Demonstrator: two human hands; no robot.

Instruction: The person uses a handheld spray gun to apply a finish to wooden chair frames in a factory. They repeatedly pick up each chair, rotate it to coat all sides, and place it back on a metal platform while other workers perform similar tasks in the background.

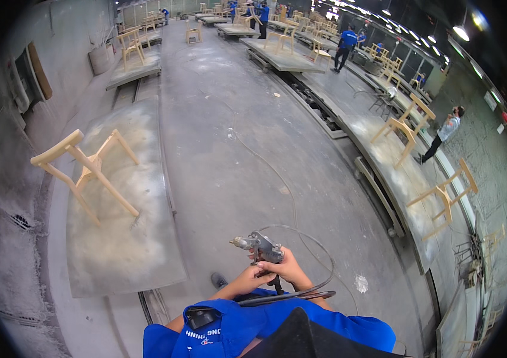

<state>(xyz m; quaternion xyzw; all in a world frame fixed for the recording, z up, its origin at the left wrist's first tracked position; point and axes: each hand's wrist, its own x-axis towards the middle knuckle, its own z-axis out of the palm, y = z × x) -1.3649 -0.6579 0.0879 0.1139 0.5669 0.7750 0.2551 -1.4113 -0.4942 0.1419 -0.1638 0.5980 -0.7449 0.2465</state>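
The gun (263,248) is held low in front of the person, to the right of the near slab (128,262), with its nozzle pointing left toward that slab. The right hand (290,268) is closed around the grip from behind, fingers bent; its forearm rises from the lower edge and slants left, away from the slab's far right. The left hand (250,281), on the gun's slab side, is half closed, thumb and fingers curled in against the lower handle; its forearm slants up and right from beside the slab. Both elbows look bent and the two hands nearly meet; whether a finger presses the trigger I cannot tell.

A hose (329,262) loops out right of the gun, away from the slab. One shoe (219,280) shows just right of the slab's near corner. On the slab stands a chair (95,164), its backrest toward the slab's left side. Across the floor (223,161), well right of the slab, a long platform (369,128) bears more chairs (444,200).
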